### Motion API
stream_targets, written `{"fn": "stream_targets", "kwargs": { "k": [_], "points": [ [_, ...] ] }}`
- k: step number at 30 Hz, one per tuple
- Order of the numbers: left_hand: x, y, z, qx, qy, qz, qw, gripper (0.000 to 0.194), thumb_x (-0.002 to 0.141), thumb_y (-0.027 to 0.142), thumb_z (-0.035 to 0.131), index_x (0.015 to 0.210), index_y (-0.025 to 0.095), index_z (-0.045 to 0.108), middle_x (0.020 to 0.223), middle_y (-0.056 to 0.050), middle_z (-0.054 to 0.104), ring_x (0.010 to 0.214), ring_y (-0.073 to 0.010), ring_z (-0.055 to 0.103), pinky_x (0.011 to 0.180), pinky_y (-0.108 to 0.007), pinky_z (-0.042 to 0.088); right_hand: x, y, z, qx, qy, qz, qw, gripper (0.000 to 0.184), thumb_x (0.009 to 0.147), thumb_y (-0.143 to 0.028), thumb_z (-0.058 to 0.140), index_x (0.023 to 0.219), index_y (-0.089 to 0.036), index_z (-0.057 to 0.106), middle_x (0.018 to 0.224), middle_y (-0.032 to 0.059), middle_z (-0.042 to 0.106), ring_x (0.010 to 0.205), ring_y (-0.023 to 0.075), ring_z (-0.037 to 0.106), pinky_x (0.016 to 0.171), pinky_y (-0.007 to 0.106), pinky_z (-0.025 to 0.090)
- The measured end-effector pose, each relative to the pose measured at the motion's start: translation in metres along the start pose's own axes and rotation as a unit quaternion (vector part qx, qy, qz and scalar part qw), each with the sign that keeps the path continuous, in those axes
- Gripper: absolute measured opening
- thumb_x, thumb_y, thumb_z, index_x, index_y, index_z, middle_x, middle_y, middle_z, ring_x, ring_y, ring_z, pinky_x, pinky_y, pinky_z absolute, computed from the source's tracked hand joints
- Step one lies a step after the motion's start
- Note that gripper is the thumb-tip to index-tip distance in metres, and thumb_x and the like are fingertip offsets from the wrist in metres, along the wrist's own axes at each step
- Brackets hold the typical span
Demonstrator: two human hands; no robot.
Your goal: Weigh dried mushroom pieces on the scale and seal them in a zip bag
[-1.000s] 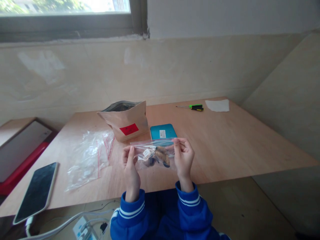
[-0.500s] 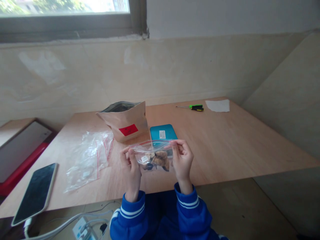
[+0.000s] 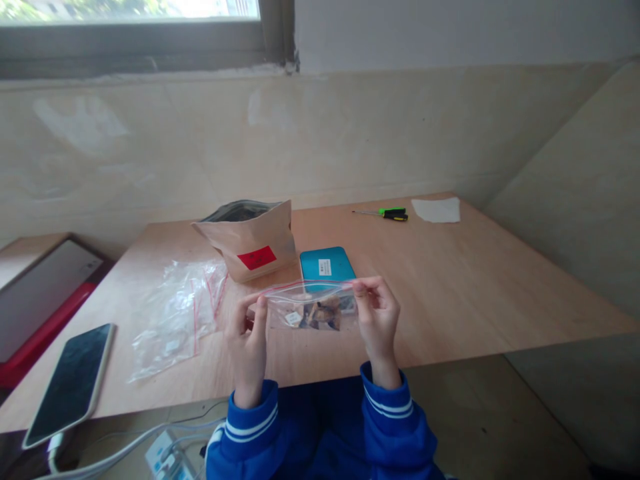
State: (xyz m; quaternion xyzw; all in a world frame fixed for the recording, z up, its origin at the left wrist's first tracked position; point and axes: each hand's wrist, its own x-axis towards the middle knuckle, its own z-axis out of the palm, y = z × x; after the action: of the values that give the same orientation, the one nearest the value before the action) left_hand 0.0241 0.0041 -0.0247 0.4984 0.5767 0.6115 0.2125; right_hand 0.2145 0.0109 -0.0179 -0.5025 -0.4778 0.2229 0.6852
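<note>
Held up between my hands is a clear zip-top plastic bag [image 3: 311, 305] with a red-lined seal along its top edge. My left hand [image 3: 247, 331] pinches the bag's left end between thumb and fingers. My right hand [image 3: 377, 317] pinches the right end the same way. Inside lie dark brown dried pieces [image 3: 323, 315], possibly mushrooms, along with a small white label [image 3: 293, 319]. The bag is stretched wide and hangs above the wooden table.
On the plywood table are a kraft pouch with a red label [image 3: 255, 243], a flattened clear plastic bag [image 3: 175, 320], a teal box [image 3: 326, 265], a green-handled screwdriver [image 3: 393, 213], white paper [image 3: 437, 210], and a smartphone [image 3: 70, 385]. Cables and a power strip [image 3: 163, 457] lie below.
My hands have moved apart, pulling the bag flatter and wider. The dried pieces have settled lower and lie more spread out inside it.
</note>
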Motion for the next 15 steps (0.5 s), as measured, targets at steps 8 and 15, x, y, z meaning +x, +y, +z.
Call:
{"fn": "stream_targets", "kwargs": {
  "k": [8,15],
  "points": [
    [-0.0001,-0.003,0.005,-0.075,0.063,0.008,0.995,0.02,0.089,0.039,0.063,0.09,0.021,0.07,0.086,0.0,0.071,0.084,-0.0139,0.065,0.08,-0.026,0.049,-0.0026,0.002,0.0049,0.074,-0.017,-0.004,0.997,0.023,0.089,-0.034,0.065,0.071,-0.021,0.062,0.071,-0.0019,0.067,0.071,0.0134,0.063,0.07,0.025,0.047],
    [-0.0022,0.0029,0.0056,-0.084,0.077,0.005,0.994,0.024,0.091,0.042,0.061,0.088,0.02,0.069,0.08,0.0,0.069,0.077,-0.0121,0.065,0.072,-0.024,0.051,-0.0019,-0.0016,0.0078,-0.062,-0.048,-0.042,0.996,0.015,0.095,-0.034,0.057,0.094,-0.022,0.066,0.093,0.0043,0.071,0.089,0.0193,0.064,0.081,0.034,0.049]
  ]
}}
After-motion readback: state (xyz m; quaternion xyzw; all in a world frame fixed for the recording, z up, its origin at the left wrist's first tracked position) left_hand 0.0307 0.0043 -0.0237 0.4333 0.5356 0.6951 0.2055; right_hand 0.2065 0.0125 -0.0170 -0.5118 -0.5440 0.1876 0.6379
